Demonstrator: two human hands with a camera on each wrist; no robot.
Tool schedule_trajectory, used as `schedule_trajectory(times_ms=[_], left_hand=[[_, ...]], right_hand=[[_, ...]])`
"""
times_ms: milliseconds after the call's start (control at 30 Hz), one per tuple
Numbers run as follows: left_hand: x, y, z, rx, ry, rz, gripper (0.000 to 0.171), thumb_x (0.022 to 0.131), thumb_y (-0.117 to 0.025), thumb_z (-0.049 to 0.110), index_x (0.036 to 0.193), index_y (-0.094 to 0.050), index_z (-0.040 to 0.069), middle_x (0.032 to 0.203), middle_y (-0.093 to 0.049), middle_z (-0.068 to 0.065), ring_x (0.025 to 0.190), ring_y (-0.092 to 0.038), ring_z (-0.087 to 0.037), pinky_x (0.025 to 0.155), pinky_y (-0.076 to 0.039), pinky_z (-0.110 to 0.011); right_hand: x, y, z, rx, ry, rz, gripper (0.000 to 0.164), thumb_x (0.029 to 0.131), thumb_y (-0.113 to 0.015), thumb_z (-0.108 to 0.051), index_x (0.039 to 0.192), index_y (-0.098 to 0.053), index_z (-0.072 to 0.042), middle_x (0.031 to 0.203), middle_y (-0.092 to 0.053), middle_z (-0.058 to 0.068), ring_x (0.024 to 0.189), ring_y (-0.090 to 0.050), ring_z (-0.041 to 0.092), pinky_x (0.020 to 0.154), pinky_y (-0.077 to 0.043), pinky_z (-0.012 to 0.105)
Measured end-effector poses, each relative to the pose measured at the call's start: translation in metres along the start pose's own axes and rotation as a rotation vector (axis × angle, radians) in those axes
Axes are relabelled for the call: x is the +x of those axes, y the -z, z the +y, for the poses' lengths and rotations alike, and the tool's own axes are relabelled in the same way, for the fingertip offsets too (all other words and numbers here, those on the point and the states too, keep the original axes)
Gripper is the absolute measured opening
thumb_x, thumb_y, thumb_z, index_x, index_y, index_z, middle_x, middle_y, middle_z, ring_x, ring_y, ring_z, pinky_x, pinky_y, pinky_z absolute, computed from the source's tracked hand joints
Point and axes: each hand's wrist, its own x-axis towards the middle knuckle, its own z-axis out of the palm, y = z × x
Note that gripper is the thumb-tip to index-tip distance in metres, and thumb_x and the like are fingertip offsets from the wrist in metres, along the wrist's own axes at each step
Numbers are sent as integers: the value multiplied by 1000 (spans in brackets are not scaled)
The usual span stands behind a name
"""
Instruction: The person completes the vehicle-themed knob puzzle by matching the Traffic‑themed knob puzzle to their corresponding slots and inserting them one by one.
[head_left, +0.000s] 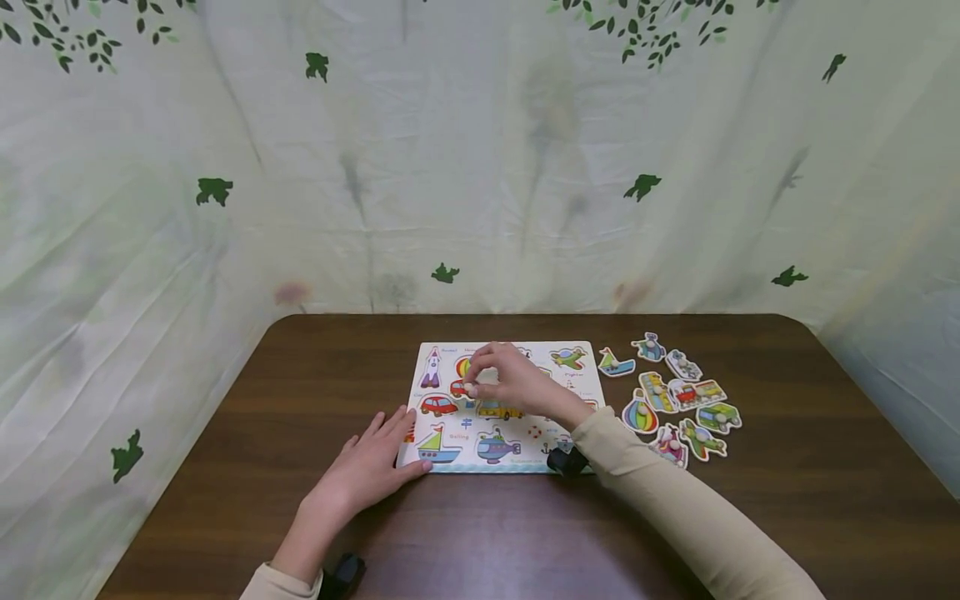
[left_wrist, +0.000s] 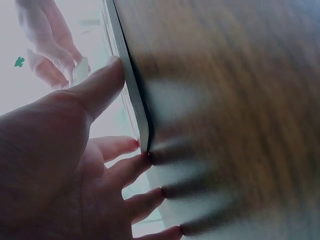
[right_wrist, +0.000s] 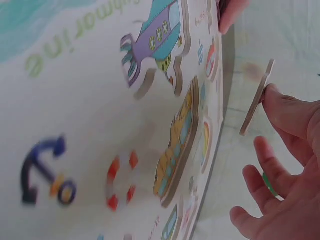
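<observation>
A white wooden puzzle board with printed vehicles lies near the middle of the table. Above its left part, my right hand pinches a small puzzle piece with red on it between thumb and fingers. The right wrist view shows that thin piece edge-on, tilted and raised off the board, the other fingers spread. My left hand rests at the board's lower left corner with fingers apart. In the left wrist view its thumb lies against the board's front edge, and its fingertips reach the tabletop.
Several loose puzzle pieces lie right of the board, among them a sailboat, a balloon, a train and a plane. A pale curtain with green leaf shapes hangs behind the brown table.
</observation>
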Motion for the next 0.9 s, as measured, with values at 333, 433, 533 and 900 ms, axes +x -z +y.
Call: schedule_trajectory(times_ms=[333,433,533,900], left_hand=[[1,-1,-1,8,1,0,83,88,-68,52,153,-37,10,157,-31,-16,143,-22,-46,103,-22,-73],[0,0,-1,1,-9,6,83,88,-68,51,152,-37,9,156,-32,-16,143,-23,-46,102,-23,-74],[-1,0,0,0,-19,14,82,88,-68,50,152,-38,8,156,-34,-17,142,-24,-46,101,-23,-74],[-2,1,0,-2,-28,27,82,88,-69,50,151,-38,7,155,-34,-17,141,-25,-48,101,-24,-74]], right_hand=[[16,-19,-8,-93,-23,-43,4,89,-75,-19,92,-74,-19,119,-61,2,115,-50,22,101,-36,39],[21,-26,-7,-103,-12,-49,4,88,-76,-19,92,-75,-17,116,-62,1,114,-50,21,101,-36,38],[25,-31,-8,-114,-10,-51,3,88,-76,-17,91,-76,-17,113,-62,1,113,-50,20,101,-36,37],[37,-43,-16,-254,-48,-91,2,87,-77,-23,87,-77,-22,116,-63,-2,116,-46,21,101,-36,36]])
